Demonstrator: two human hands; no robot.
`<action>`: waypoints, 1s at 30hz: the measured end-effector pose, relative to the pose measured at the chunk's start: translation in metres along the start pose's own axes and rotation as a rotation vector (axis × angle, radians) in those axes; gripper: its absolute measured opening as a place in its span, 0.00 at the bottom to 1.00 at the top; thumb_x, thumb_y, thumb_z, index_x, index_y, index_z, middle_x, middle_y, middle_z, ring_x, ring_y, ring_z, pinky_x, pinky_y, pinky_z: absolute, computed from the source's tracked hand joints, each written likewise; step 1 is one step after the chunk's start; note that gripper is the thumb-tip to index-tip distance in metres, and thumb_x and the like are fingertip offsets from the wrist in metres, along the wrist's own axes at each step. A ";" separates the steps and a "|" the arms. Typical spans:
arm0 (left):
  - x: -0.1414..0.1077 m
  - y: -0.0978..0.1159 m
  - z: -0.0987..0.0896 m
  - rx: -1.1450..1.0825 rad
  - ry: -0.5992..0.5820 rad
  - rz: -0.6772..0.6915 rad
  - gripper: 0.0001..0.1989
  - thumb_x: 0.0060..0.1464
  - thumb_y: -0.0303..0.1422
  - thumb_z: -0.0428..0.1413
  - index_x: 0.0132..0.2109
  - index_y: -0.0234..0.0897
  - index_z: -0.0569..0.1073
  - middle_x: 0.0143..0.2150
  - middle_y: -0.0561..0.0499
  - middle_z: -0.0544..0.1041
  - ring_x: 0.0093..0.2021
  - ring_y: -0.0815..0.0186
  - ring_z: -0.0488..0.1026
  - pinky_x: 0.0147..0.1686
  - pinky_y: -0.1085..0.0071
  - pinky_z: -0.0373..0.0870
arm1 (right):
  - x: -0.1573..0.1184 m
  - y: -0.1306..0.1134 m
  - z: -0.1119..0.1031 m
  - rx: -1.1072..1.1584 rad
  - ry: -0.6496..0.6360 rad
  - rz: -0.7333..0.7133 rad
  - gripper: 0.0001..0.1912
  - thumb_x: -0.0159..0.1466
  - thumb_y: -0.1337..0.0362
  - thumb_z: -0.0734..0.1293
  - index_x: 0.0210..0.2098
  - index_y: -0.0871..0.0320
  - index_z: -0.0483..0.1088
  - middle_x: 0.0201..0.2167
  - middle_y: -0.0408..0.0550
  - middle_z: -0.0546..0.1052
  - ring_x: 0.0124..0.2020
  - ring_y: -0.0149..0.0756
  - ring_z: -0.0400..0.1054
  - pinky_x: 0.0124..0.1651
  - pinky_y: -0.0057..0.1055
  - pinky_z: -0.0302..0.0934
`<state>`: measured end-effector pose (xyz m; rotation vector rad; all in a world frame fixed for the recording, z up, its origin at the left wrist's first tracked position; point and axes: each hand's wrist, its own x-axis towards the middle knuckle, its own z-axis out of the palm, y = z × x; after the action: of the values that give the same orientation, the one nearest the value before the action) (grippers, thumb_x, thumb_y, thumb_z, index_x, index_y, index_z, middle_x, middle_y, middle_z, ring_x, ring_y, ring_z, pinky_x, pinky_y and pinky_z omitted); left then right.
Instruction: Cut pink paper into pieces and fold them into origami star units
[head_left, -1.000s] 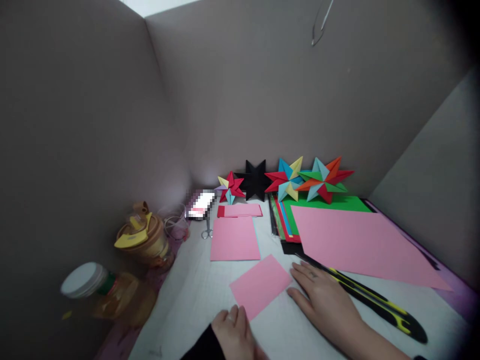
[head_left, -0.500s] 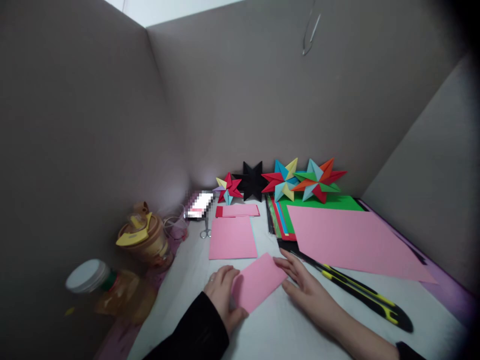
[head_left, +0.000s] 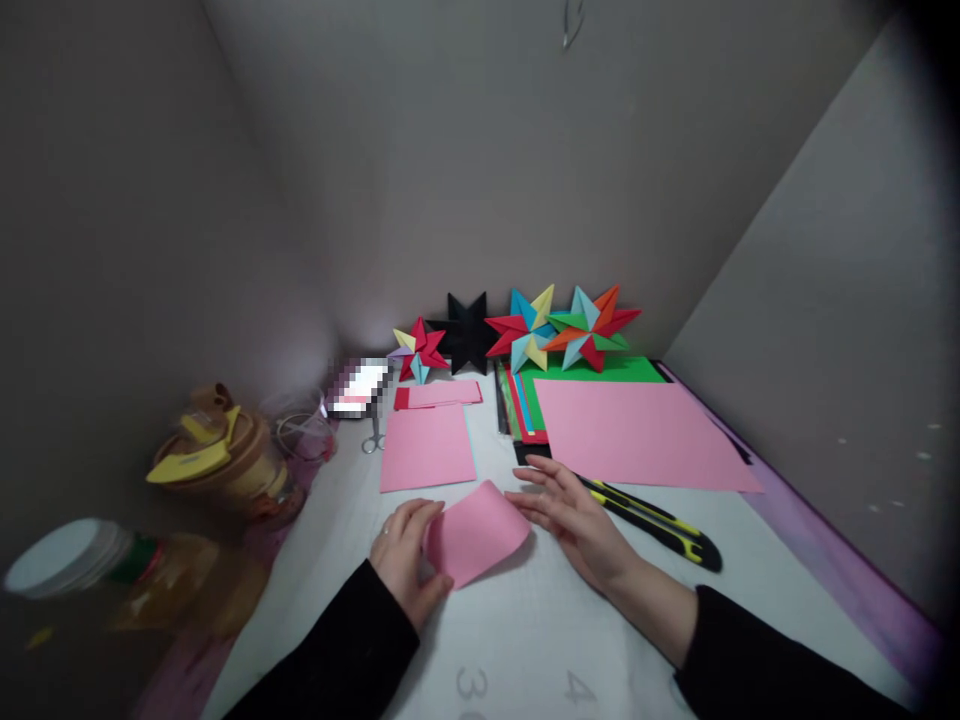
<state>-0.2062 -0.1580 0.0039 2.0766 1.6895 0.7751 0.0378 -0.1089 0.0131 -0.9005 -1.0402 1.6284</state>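
Observation:
My left hand [head_left: 409, 555] grips the left edge of a small pink sheet of paper [head_left: 476, 535], thumb near its lower corner and fingers along its side. The sheet bends upward, and its right side casts a shadow on the white mat [head_left: 540, 640]. At its upper right edge is my right hand [head_left: 574, 515], fingers stretched and apart, fingertips at the paper; whether they press on it I cannot tell. Just right of that hand lies a black-and-yellow utility knife [head_left: 660, 525]. A pink square of paper [head_left: 427, 447] lies flat beyond my left hand.
Folded paper stars [head_left: 532, 330] stand along the back wall. A large pink sheet [head_left: 637, 430] covers coloured paper at right. Pink strips [head_left: 441, 395], scissors [head_left: 373, 438] and a phone [head_left: 360, 388] lie at back left. A lidded cup [head_left: 217, 460] and a jar [head_left: 75, 560] stand left.
The small pink sheet, nearly flat before, is now curved with its right side raised. My right hand is more spread. The camera view has shifted, moving the scene left and up.

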 end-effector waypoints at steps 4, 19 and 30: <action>-0.001 0.002 0.001 0.086 0.033 -0.002 0.37 0.36 0.24 0.57 0.57 0.41 0.62 0.56 0.44 0.64 0.55 0.53 0.63 0.50 0.57 0.63 | 0.001 0.000 -0.001 0.006 0.013 -0.030 0.24 0.57 0.56 0.68 0.51 0.51 0.60 0.53 0.55 0.65 0.47 0.44 0.70 0.55 0.48 0.57; -0.008 0.008 0.005 0.313 0.214 0.208 0.37 0.40 0.19 0.53 0.58 0.47 0.58 0.53 0.46 0.67 0.42 0.59 0.69 0.42 0.60 0.62 | 0.003 0.007 -0.005 0.036 -0.018 -0.059 0.23 0.57 0.57 0.69 0.50 0.50 0.63 0.52 0.53 0.65 0.46 0.41 0.67 0.50 0.43 0.59; -0.006 0.006 0.005 0.308 0.224 0.268 0.35 0.42 0.19 0.52 0.59 0.43 0.59 0.50 0.45 0.69 0.44 0.58 0.68 0.40 0.63 0.62 | 0.002 0.007 -0.003 -0.029 -0.138 -0.140 0.28 0.53 0.56 0.72 0.51 0.48 0.62 0.54 0.53 0.63 0.42 0.37 0.65 0.40 0.35 0.60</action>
<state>-0.1993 -0.1652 0.0018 2.5502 1.7592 0.9047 0.0375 -0.1077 0.0058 -0.7251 -1.1979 1.5785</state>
